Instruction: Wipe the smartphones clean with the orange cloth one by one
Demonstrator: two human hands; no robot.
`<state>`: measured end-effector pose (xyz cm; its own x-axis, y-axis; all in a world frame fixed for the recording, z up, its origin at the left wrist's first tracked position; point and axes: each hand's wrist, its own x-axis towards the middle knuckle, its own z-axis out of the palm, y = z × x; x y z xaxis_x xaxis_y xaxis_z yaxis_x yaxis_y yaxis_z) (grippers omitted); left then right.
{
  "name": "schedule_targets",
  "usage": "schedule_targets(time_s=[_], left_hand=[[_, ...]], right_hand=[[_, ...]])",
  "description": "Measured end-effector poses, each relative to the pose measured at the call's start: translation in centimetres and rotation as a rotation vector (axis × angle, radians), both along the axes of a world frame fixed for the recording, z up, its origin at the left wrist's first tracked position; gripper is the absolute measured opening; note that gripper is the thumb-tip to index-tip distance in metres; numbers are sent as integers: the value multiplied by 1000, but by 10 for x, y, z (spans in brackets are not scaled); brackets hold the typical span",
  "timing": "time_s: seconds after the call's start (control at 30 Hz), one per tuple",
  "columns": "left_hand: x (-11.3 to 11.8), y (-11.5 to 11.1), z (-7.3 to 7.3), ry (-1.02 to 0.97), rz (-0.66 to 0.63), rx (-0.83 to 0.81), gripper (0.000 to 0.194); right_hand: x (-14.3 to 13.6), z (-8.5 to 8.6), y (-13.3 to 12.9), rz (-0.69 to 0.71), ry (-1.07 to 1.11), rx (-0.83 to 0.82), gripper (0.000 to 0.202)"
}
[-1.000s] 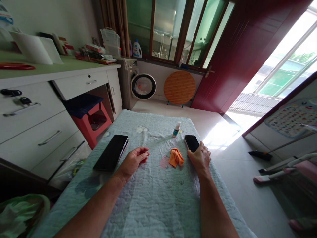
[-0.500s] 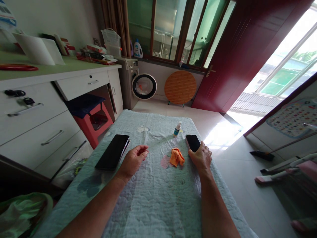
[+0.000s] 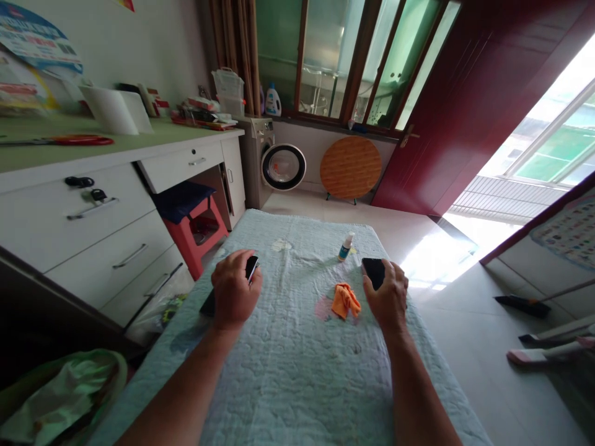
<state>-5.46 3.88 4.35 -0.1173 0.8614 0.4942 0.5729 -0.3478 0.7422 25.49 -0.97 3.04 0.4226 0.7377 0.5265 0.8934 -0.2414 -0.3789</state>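
Note:
My left hand (image 3: 236,290) reaches over a black tablet (image 3: 252,266) on the left of the quilted cloth (image 3: 297,365). Its thumb is at the tablet's right edge and the fingers curl across the top, hiding most of it. On the right, my right hand (image 3: 389,298) grips a dark-screened phone (image 3: 373,271) by its sides, the phone lying near the cloth's right edge. Just left of that hand is a crumpled orange cleaning cloth (image 3: 344,301). Behind it stands a small spray bottle (image 3: 346,247) with a white cap and blue label.
A white drawer cabinet (image 3: 106,229) and a red stool (image 3: 198,232) flank the left side. Beyond are a washing machine (image 3: 283,166) with its door ajar and a round wooden tabletop (image 3: 351,167). A broom (image 3: 523,306) lies on the right; a lined bin (image 3: 60,396) is lower left.
My left hand has moved left and up from beside the tablet and now closes over it. My right hand stays on the phone. The whole view has shifted slightly.

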Motion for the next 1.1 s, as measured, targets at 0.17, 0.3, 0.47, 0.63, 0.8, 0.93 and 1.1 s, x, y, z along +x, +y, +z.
schedule_targets(time_s=[0.17,0.3,0.47,0.63,0.8,0.93,1.1], left_hand=[[-7,6,-8,323,166,-32,46],[-6,5,-14,472,281,-64,50],[-6,5,-15,718,392,-197,52],[-11,4,-10,808,375,-295,50],[-16,6,-11,825,352,-318,51],[-17,9,-13,804,348,-298,52],[-15,7,-8,766,350,-181,52]], right_hand=[[-30,-3,0,380,1,-13,35],[-37,-9,1,421,-15,-79,33],[-33,-21,4,449,-14,-122,30],[-33,-30,7,467,-1,-173,30],[-34,-31,8,454,15,-212,33],[-38,-29,8,432,-5,-254,37],[-43,-27,5,349,-50,-343,45]])
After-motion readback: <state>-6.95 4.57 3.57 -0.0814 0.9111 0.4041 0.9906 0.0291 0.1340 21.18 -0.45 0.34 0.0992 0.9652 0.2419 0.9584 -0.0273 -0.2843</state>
